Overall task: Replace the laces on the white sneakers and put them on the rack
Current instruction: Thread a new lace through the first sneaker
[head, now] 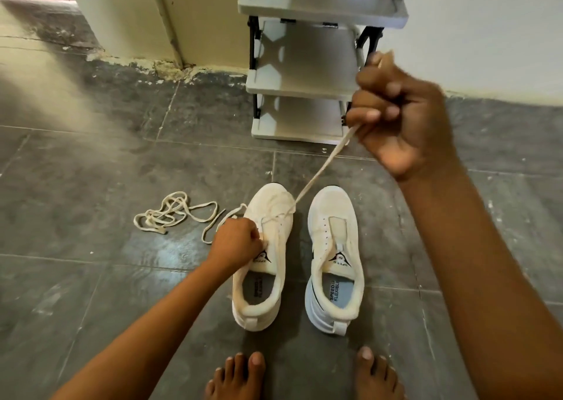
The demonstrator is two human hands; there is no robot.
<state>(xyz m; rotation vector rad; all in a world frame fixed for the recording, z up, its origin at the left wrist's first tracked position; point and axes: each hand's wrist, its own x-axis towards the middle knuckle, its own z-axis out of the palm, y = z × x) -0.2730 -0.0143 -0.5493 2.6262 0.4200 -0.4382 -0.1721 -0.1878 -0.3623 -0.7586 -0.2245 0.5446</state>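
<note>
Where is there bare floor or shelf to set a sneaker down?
Free: the rack's two lower shelves, and the floor between rack and sneaker toes. Crowded: the loose lace left of the sneakers, and the taut lace crossing toward the right hand.

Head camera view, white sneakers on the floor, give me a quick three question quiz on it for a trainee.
1. True or false: the right sneaker has a lace threaded through it.
2. Which hand pulls the lace taut up from the left sneaker? A) left hand B) right hand
3. Fill in: the loose lace lies on the floor to the ____ of the sneakers.

Key: 1 false; 2 B; 3 left. The rack shelves in view hold no sneakers.
</note>
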